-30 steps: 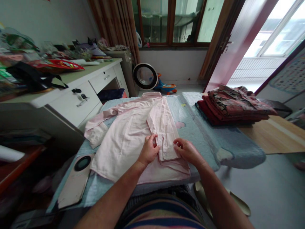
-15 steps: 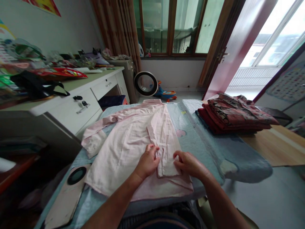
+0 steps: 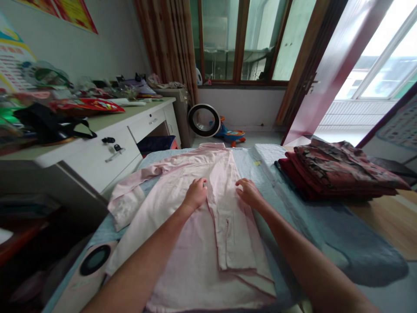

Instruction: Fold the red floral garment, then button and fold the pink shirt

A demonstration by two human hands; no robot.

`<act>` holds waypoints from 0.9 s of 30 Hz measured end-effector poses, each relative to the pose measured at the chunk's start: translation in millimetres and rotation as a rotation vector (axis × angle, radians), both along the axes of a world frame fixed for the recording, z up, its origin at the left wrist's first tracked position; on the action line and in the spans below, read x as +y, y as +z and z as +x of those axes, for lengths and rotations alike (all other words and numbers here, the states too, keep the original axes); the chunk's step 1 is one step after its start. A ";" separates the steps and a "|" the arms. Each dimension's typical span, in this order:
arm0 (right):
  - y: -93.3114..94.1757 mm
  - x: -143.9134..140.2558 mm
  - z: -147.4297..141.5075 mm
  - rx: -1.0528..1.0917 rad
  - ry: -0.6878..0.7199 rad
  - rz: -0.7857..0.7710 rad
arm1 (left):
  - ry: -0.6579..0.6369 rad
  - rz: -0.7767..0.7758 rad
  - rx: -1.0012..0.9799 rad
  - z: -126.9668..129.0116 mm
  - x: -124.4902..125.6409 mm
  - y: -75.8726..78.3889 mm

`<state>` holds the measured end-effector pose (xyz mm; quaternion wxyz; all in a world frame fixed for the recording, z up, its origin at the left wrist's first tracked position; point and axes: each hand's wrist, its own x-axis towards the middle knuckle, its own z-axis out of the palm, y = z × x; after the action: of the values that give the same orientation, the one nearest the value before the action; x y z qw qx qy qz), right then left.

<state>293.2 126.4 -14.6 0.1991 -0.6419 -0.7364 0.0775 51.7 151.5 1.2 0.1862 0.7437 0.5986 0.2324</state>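
Left hand (image 3: 195,193) palm-down, fingers seemingly curled, on pink shirt (image 3: 182,217), right hand (image 3: 248,192) flat and open just beside, folded sleeve (image 3: 228,208) between them.

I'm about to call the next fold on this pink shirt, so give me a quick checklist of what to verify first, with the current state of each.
1. Left hand flat on the pink shirt: ok.
2. Right hand on the folded sleeve: ok.
3. Folded sleeve lying straight down the shirt's middle: ok.
4. Other sleeve folded in: not ok, it is spread out to the left.
5. Stack of red clothes apart from the shirt: ok.
6. Hem edge flat: cannot tell, it runs out of view.
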 end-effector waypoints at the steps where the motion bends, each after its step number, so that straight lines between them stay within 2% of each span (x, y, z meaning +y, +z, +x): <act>1: -3.5 10.0 -0.5 -0.007 -0.004 0.019 | 0.019 -0.006 0.016 2.9 9.2 -0.6; 5: -19.8 33.6 -3.1 -0.005 -0.011 0.074 | 0.105 -0.036 0.034 16.6 41.9 -6.4; 10: -37.6 34.7 -4.2 0.005 -0.030 0.119 | 0.180 -0.079 0.025 28.1 64.6 -17.5; 13: -38.6 32.9 -3.3 0.008 -0.021 0.106 | 0.209 -0.060 0.003 29.4 65.3 -23.9; 18: -32.5 31.2 -4.2 -0.012 -0.012 0.067 | 0.181 0.065 0.005 27.5 57.3 -30.8; 27: -26.4 29.0 -4.4 -0.051 0.015 -0.001 | 0.185 0.152 0.074 24.2 56.6 -28.9</act>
<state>288.8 155.4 -41.0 0.1793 -0.6382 -0.7461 0.0628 75.9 208.1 -27.7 0.0848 0.7053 0.6517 0.2658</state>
